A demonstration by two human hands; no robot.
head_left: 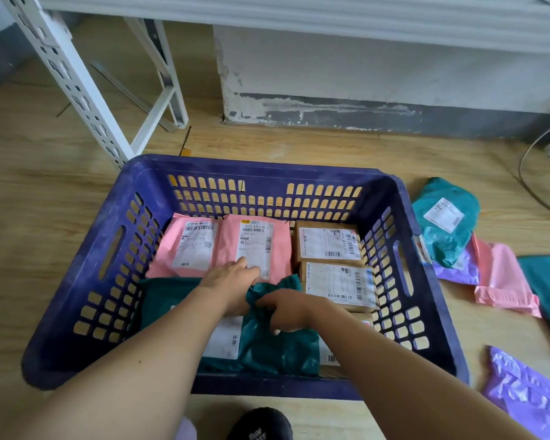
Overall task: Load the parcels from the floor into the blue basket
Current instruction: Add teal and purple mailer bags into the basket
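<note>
Both hands press a teal mailer bag into the blue basket.

The left hand and right hand pinch the teal mailer bag at the blue basket front. Inside also: two pink mailers, three cardboard boxes. On the floor to the right: two teal, two purple, one pink floor mailer.
</note>
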